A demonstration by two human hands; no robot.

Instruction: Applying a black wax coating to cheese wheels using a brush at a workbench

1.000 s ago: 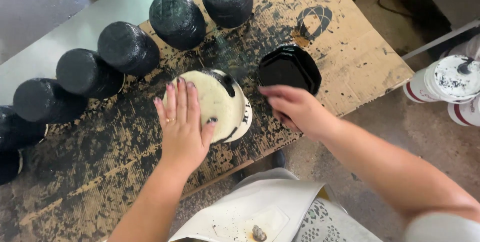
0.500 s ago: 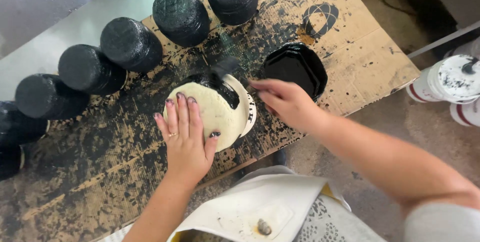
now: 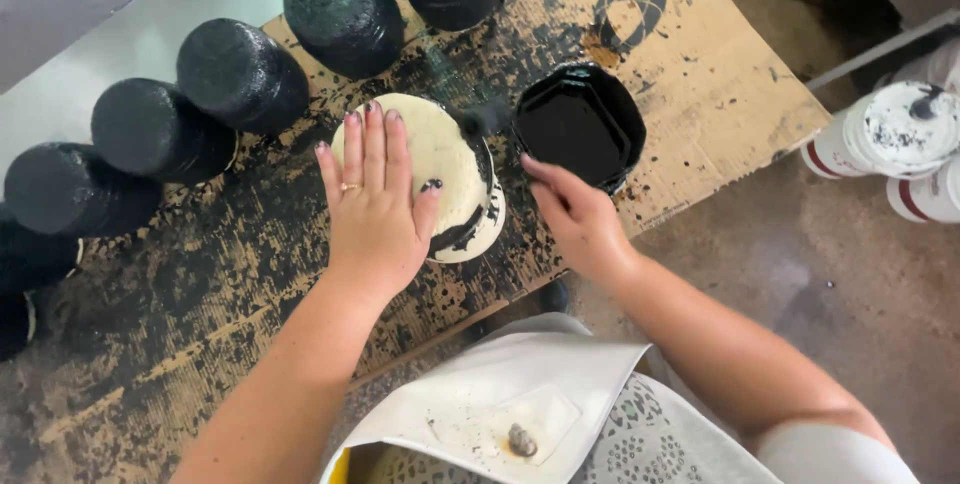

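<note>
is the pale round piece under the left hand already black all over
No, the pale round piece under the left hand is mostly cream, with black paint only along its right side.

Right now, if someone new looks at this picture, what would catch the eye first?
First, the pale round piece at the centre of the paint-stained cardboard, pressed flat by the left hand. Just right of it sits a tub of glossy black paint, with the right hand before it. Behind, a curved row of black-painted pieces stands.
</note>
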